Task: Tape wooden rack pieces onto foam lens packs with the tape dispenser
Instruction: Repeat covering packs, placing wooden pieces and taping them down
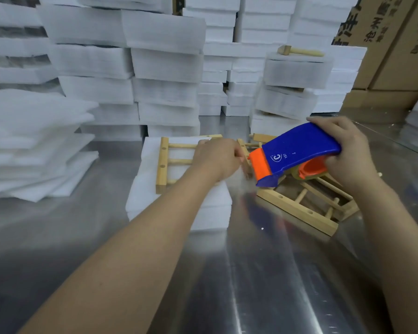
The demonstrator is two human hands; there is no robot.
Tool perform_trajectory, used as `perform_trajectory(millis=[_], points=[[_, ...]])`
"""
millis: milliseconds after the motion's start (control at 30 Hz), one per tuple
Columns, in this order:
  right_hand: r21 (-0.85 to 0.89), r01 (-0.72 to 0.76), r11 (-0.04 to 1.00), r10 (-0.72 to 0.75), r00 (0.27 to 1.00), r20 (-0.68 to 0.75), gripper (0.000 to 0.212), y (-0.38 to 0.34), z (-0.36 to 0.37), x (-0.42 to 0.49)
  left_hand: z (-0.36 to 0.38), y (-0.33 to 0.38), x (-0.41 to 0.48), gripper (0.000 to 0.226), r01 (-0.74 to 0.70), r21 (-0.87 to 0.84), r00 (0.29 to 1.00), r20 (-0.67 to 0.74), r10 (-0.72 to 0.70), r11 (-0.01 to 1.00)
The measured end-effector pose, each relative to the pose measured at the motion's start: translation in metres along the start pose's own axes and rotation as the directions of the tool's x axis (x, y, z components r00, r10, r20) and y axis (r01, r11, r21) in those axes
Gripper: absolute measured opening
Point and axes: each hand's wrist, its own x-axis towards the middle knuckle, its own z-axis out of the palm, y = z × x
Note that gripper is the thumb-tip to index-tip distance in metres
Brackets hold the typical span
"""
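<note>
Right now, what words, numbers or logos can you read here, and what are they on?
"C" in a circle: on the blue tape dispenser, gripped by the right hand.
Small print beside it: too blurred to read.
Chinese characters on the cardboard boxes: cut off, unreadable.

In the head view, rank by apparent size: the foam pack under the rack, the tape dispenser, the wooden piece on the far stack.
1. foam pack
2. tape dispenser
3. wooden piece; it lies farther away, so its true size is unsure.
</note>
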Motion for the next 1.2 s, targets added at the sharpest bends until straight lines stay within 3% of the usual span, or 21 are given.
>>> perform_trajectory(millis=[267,567,967,1100,1133,1200], points=[[-0.100,-0.003,0.995,-0.003,0.998,-0.063,0.067,-0.036,0.008,0.001,0.000,0.001,-0.002,0.019,0.041,-0.013,0.999,-0.016,-0.041,0.999],[-0.163,-0.070,0.984,0.040,0.983,-0.179,0.068,-0.057,0.006,-0.004,-0.005,0.000,-0.006,0.012,0.011,-0.264,0.997,-0.071,-0.031,0.965],[-0.139,-0.066,0.988,0.033,0.973,-0.229,0.067,-0.065,0.009,-0.007,-0.006,-0.001,-0.006,0.015,-0.036,-0.301,0.983,-0.183,-0.020,0.953],[-0.307,-0.099,0.947,0.046,0.984,-0.175,0.071,-0.058,0.014,-0.008,-0.005,-0.001,-0.008,0.011,-0.083,-0.409,0.968,-0.250,-0.025,0.909],[-0.276,-0.131,0.952,0.076,0.977,-0.199,0.071,-0.055,0.012,-0.009,-0.005,0.000,-0.008,0.012,-0.088,-0.417,0.964,-0.264,-0.027,0.905],[-0.034,-0.207,0.978,0.182,0.920,-0.348,0.069,-0.051,0.006,-0.007,-0.004,-0.003,-0.003,0.012,-0.076,-0.407,0.967,-0.252,-0.032,0.910]])
